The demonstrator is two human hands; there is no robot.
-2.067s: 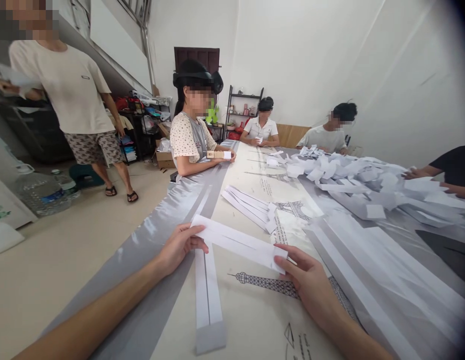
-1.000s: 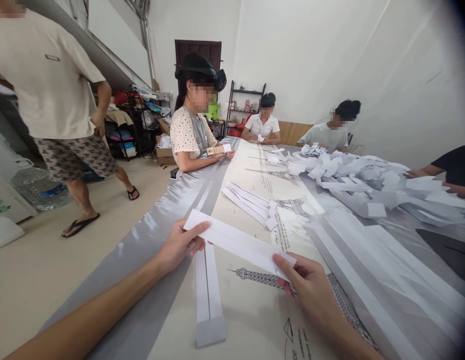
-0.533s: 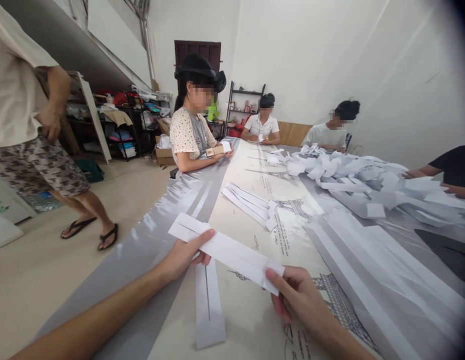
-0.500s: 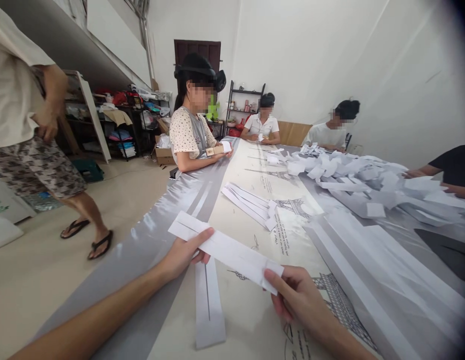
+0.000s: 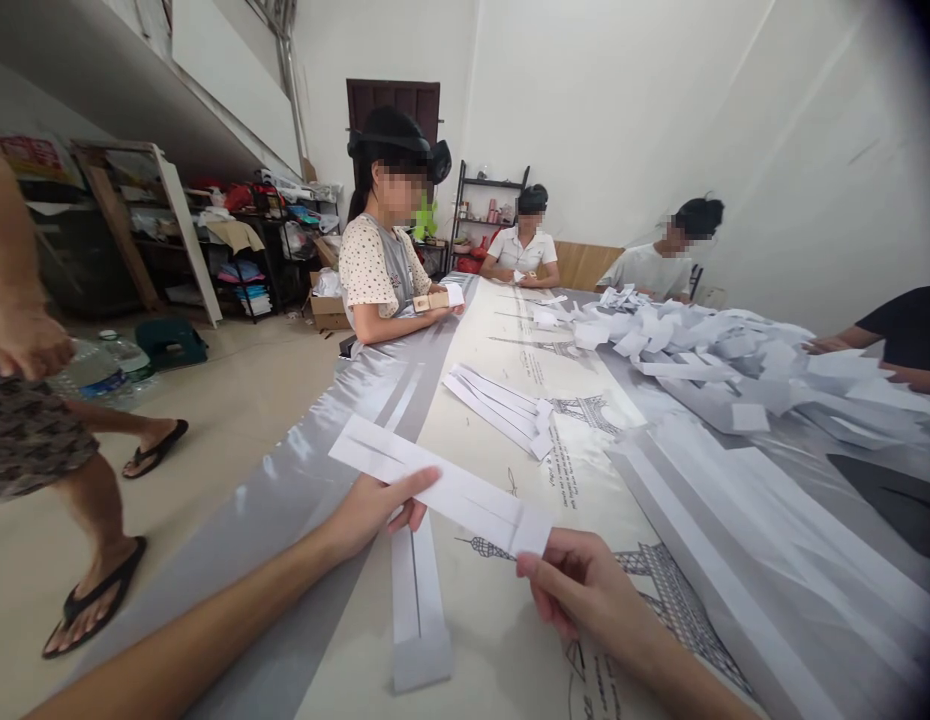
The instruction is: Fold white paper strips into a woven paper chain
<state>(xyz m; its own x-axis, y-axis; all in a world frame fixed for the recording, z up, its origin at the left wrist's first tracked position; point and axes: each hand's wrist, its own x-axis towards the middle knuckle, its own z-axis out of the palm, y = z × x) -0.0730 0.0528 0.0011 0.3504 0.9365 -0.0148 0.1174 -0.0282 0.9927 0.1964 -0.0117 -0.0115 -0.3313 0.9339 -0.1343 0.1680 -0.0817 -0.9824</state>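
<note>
A white paper strip [image 5: 472, 488] with a long slit is held slantwise above the table. My left hand [image 5: 386, 510] pinches it near the middle, thumb on top and fingers beneath. At the strip's right end, my right hand [image 5: 585, 585] grips the lower corner between thumb and fingers. Another slit paper strip [image 5: 420, 625] lies on the table below, its upper end hidden under the held strip and my left hand. Farther off lies a small group of overlapping strips [image 5: 499, 405], curled at their right ends.
A large heap of white paper pieces [image 5: 697, 345] covers the table's right side, with long paper sheets [image 5: 765, 540] nearer me. A patterned cloth [image 5: 360, 640] covers the table. Several co-workers sit around it, one holding a wooden block [image 5: 431, 300]. A person in flip-flops [image 5: 97, 600] stands at left.
The held strip has shifted slightly left, and its slit shows wider. My right thumb has slid down to the strip's lower corner. The person at left has moved farther left and nearer.
</note>
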